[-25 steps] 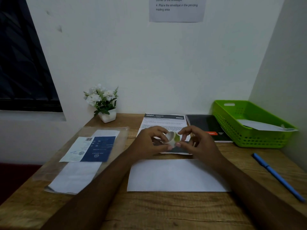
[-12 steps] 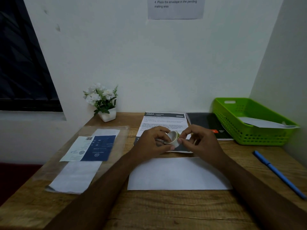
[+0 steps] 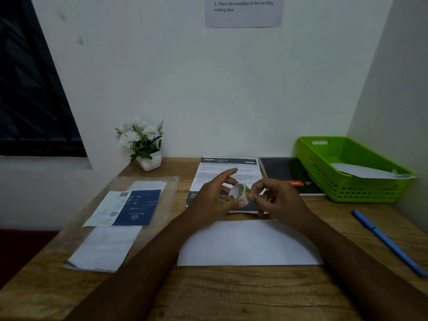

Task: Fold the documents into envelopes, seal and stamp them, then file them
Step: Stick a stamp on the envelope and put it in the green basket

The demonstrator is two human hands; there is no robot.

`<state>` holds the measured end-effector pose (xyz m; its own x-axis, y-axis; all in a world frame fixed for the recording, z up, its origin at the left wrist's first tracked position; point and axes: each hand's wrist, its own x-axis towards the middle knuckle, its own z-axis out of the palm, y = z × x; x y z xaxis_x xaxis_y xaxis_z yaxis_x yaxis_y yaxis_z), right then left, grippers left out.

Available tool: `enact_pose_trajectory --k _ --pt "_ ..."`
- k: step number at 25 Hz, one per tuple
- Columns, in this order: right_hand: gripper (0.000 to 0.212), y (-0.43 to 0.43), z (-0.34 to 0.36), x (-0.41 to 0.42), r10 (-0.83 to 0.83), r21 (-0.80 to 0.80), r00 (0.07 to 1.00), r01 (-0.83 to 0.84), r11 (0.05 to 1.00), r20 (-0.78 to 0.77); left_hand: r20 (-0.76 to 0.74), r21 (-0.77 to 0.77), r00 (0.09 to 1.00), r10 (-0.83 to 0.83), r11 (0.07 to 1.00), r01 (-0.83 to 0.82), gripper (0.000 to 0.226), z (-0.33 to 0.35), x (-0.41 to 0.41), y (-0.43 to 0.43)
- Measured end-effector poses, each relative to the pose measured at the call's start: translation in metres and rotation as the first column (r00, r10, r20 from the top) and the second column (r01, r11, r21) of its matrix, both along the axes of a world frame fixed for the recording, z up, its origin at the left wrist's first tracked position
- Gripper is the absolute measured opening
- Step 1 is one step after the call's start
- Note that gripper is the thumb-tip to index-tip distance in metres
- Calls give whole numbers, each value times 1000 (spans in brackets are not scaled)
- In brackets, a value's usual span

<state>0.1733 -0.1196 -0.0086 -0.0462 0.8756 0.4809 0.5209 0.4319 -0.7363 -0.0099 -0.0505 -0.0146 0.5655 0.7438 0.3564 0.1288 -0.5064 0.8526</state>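
Just above the middle of the brown wooden surface [image 3: 231, 295], over the near edge of the printed white document sheet [image 3: 228, 172]: small white roll [image 3: 238, 192], greenish on its outer band, seemingly tape, held clear of everything below. Cradled by the left hand [image 3: 215, 198], thumb under the rim, index finger stretched straight and off the roll. Pinched at its right side by the right hand [image 3: 278, 200], fingers [image 3: 259, 187] curled in close, probably hunting for the loose end; lifted yet or not, too small to tell.

Judged to be the sealing step. Best done by keeping the left grip steady, turning the roll slowly, scraping with a nail to raise the end, then drawing off only a short strip without letting it fold back on itself.

Open bore tilted up and left towards the camera, axis slanting down to the right. Plain white rectangular envelope [image 3: 250, 244] lying flat just nearer, apart from the roll, long axis running left to right along the near edge of the surface.
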Motion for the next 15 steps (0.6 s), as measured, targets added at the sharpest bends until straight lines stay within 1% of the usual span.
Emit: enact_pose_trajectory --k 3,6,8,11,13,15 --pt "10 0 1 3 37 -108 989 -53 993 -143 60 -41 997 -46 998 48 90 -2 0 4" --pt "9 0 4 4 106 -151 965 -145 978 -241 102 -72 990 -92 992 100 89 -2 1 4" --pt "10 0 7 5 137 -180 939 -201 963 -315 138 -109 984 -112 986 128 92 0 1 3" --pt "11 -1 9 4 138 -254 892 -266 930 -430 166 -112 980 -106 986 125 101 0 3 5" --pt "12 -1 11 6 123 -277 878 -274 921 -462 171 -114 979 -112 985 132 102 1 3 5" --pt "12 -1 13 8 118 -288 879 -275 917 -462 160 -119 980 -121 983 141 102 1 4 5"
